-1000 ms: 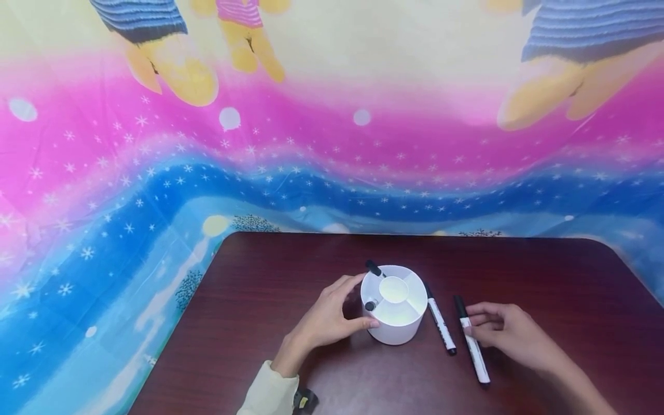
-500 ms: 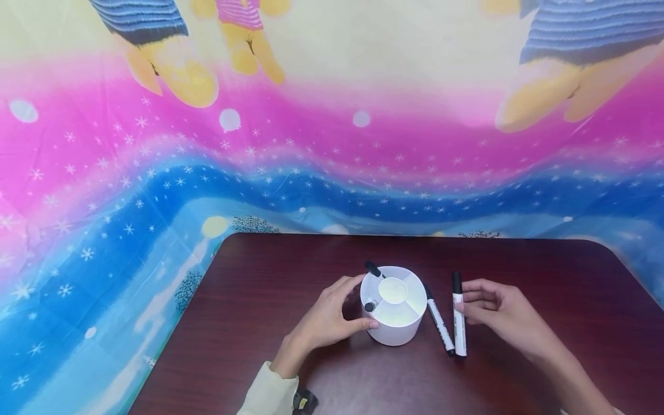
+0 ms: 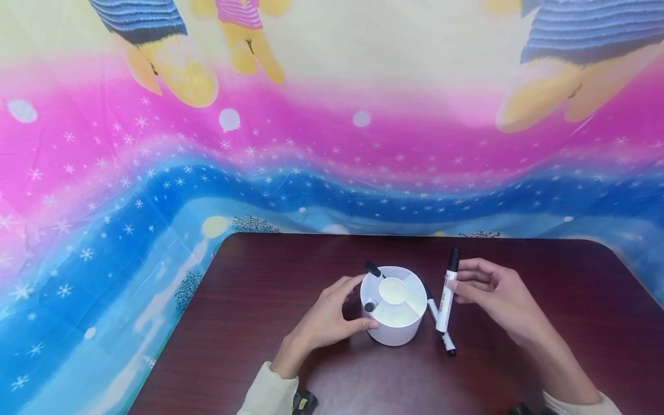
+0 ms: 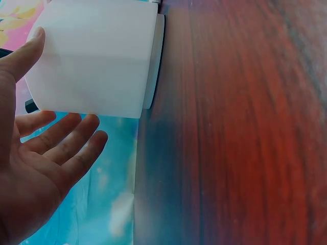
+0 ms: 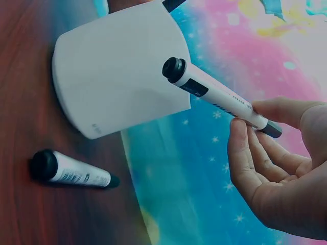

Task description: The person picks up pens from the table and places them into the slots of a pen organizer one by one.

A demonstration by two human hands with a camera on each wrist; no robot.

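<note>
A round white pen holder with compartments around a central cup stands on the table. My left hand holds it at its left side, thumb on the front wall and fingers toward the back; the left wrist view shows the thumb against the white wall. Two black-capped markers stick out of its left compartments, one leaning outward, one lower. Right of the holder, my right hand pinches a white marker between thumb and fingertips, raised and tilted, black cap up. Another white marker lies beneath it, partly hidden in the head view.
The dark reddish-brown table has rounded far corners. Behind it hangs a colourful cloth with snowflakes and cartoon figures. A black device sits at the left wrist, beside a cream sleeve.
My right hand has lifted the marker off the table and moved it up and left toward the holder, tilting its cap to the right. The left hand and holder stay still.
</note>
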